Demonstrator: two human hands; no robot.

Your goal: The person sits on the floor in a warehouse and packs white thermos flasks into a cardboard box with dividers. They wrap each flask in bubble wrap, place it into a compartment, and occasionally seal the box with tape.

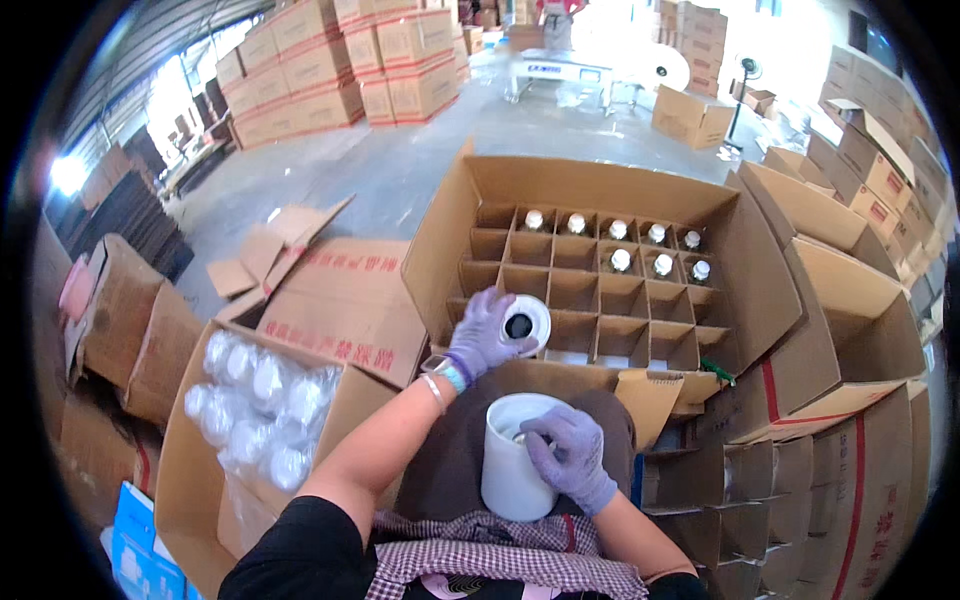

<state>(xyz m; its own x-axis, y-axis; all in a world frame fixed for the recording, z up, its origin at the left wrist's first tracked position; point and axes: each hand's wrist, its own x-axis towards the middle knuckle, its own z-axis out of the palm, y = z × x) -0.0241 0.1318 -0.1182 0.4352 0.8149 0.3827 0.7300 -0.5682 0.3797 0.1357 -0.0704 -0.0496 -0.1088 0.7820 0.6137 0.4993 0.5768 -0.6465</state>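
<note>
My left hand (pixel 484 338), in a light purple glove, grips a white round piece (pixel 541 326) with a dark centre, held over the near left cells of a divided cardboard box (pixel 600 172). A white cylindrical container (pixel 512 480) stands between my thighs, its open top facing up. My gloved right hand (pixel 572 452) is closed at that container's mouth, fingers curled over the rim; what they pinch inside is hidden. Several bottles with silvery-white tops (pixel 620 261) stand in the far cells of the divided box, mostly toward its right side.
At left an open carton (pixel 190 480) holds several plastic-wrapped clear pieces (pixel 265 400). More open cartons (pixel 850 330) crowd the right, with cardboard dividers (pixel 735 480) below. Stacked boxes (pixel 400 70), a fan (pixel 748 68) and a person (pixel 558 20) at a table are farther off.
</note>
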